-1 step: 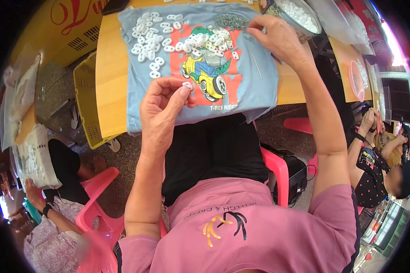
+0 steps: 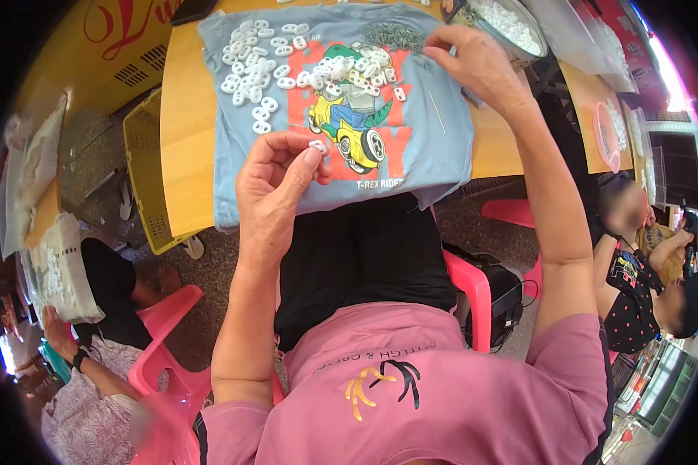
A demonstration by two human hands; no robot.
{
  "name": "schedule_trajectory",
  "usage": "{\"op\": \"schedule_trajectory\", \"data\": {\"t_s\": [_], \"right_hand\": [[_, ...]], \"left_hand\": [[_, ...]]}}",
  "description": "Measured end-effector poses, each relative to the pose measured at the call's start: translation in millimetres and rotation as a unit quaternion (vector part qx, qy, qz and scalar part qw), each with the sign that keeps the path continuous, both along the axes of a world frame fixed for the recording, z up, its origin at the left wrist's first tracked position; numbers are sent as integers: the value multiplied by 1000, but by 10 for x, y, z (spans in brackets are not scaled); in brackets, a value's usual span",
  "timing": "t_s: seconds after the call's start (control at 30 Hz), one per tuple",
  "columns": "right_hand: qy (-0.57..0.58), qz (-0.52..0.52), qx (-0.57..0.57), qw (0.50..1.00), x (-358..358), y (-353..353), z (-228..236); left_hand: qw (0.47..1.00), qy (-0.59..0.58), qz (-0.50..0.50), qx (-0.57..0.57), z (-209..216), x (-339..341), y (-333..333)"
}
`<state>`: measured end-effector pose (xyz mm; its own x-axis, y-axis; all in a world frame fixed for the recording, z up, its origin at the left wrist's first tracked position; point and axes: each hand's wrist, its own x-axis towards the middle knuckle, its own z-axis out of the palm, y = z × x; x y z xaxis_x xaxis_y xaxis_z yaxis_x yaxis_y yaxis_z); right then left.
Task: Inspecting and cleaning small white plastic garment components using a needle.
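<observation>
Thumb and fingers of my left hand [image 2: 275, 182] pinch a small white plastic piece with two holes [image 2: 318, 146], above the near left part of a blue printed T-shirt [image 2: 434, 167]. My right hand [image 2: 477, 63] reaches to the far right, its thumb and fingertips drawn together beside a heap of small grey-green pieces [image 2: 392, 36]. Anything between those fingertips is too small to make out. Many loose white two-holed pieces [image 2: 248, 70] lie on the shirt's far left. Another cluster of white pieces [image 2: 349, 71] covers part of the print.
Under the shirt is a wooden table [image 2: 186, 147]. A thin stick [image 2: 438, 115] lies on the cloth at right. Beyond my right hand stands a clear tub of white pieces [image 2: 508, 23]. A yellow crate [image 2: 143, 178] is left of the table. Other people sit at both sides.
</observation>
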<state>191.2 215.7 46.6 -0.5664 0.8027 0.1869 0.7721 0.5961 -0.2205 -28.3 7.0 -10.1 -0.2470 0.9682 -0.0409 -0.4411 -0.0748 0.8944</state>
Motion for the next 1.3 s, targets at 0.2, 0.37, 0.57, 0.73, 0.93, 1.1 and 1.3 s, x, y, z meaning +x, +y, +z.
{"op": "schedule_trajectory", "data": {"t_s": [0.2,0.37,0.57,0.73,0.93,1.1,1.3], "right_hand": [[11,73,-21,997,76,-20,-43],[-18,49,-20,998,-4,3,-110],[-46,21,-28,998,-90,36,-106],[-65,11,-41,997,-153,68,-52],[-77,19,-36,996,-154,56,-47],[184,-39,-317,930,4,145,-50],[406,-1,-485,774,104,-13,-38]], "left_hand": [[1000,8,-8,-6,10,-21,-27],[1000,11,-6,-13,6,-33,-42],[1000,12,-12,-11,4,-32,-46],[1000,6,-19,-2,11,-41,-42],[1000,3,-18,-2,7,-31,-34],[1000,10,-13,-7,13,-22,-40],[1000,-3,2,-19,27,-4,-27]]}}
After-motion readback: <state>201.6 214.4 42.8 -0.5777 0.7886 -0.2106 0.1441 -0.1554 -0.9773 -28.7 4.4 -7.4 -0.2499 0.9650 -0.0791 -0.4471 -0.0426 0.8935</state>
